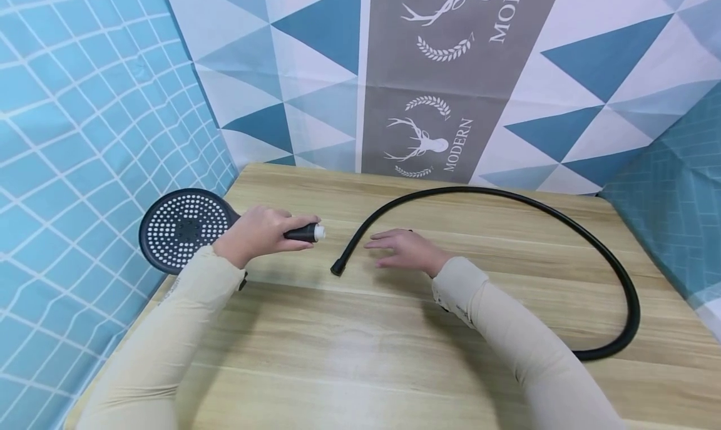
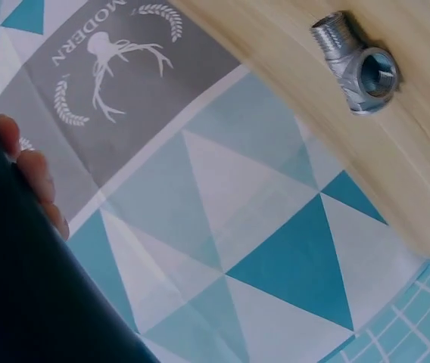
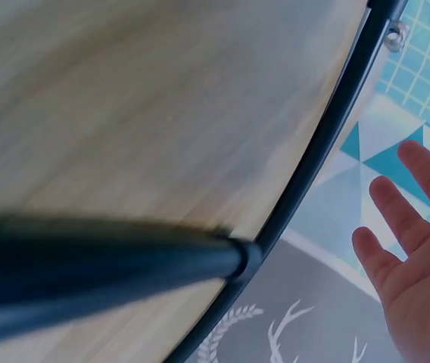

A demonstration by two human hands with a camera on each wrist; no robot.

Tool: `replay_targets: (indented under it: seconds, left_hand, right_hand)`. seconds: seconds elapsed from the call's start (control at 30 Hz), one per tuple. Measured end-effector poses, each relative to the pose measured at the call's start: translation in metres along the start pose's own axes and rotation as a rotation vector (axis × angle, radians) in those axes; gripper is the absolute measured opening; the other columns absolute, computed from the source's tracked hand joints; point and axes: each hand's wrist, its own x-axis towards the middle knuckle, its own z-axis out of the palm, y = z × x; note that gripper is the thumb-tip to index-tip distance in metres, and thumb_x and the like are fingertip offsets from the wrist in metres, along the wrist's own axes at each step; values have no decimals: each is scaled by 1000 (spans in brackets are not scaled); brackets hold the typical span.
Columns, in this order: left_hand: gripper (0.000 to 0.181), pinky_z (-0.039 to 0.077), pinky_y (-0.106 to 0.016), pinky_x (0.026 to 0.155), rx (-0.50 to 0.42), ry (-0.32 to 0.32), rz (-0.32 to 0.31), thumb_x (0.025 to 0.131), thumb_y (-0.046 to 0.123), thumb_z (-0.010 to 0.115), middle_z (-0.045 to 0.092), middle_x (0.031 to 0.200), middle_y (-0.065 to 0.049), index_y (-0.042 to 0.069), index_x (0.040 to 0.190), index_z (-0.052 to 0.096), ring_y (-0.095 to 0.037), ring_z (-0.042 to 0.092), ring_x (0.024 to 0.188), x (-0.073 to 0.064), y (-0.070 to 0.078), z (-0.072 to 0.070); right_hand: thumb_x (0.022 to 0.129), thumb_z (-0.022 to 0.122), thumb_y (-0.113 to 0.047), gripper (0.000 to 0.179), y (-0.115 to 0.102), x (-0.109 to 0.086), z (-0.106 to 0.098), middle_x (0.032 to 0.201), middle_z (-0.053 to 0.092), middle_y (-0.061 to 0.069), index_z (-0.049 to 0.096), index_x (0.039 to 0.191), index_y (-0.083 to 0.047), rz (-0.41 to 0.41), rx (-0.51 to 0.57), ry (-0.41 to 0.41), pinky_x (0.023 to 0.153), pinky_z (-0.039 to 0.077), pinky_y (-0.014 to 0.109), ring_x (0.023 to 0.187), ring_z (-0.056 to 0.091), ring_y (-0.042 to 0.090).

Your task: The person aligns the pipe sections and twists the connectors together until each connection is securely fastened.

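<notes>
In the head view, the left hand [image 1: 261, 233] is at nine o'clock, fingers wrapped round the black handle [image 1: 301, 233] of the shower head [image 1: 184, 228], whose round face lies to nine o'clock of that hand. The right hand [image 1: 407, 250], at four o'clock, holds nothing, its fingers spread and well apart from the other hand. The black hose [image 1: 467, 189] lies on the wooden tabletop [image 1: 349, 361], arching through twelve o'clock; its collared end [image 1: 337, 268] is near the handle's white tip [image 1: 320, 232], at five o'clock from it. The left wrist view shows a metal fitting [image 2: 359, 72] at two o'clock; the right wrist view seems to show it too, though small.
</notes>
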Motion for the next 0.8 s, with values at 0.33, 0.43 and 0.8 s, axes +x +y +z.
replay_targets:
  seconds: [0.33,0.43,0.8]
  left_hand:
    - [69,49,-38,45,2,8,-1,97,63,31,70,73,-12,9,111,72,-21,60,51,-5,-2,-3]
    - [68,50,-37,46,3,9,6,97,62,31,71,74,-13,10,111,72,-21,61,52,-4,-2,-4]
    - [66,49,-36,45,4,35,13,98,60,32,70,73,-12,9,110,72,-20,60,51,-5,0,-3]
  right_hand:
    - [85,74,-18,44,-9,24,16,128,62,14,65,126,-6,-15,28,-23,104,42,39,121,58,29]
    - [87,73,-19,44,-16,28,18,131,61,10,63,129,-8,13,29,-71,105,41,37,123,57,26]
    - [88,72,-17,45,-25,37,30,136,57,12,62,131,-11,56,77,-88,106,40,39,126,54,26]
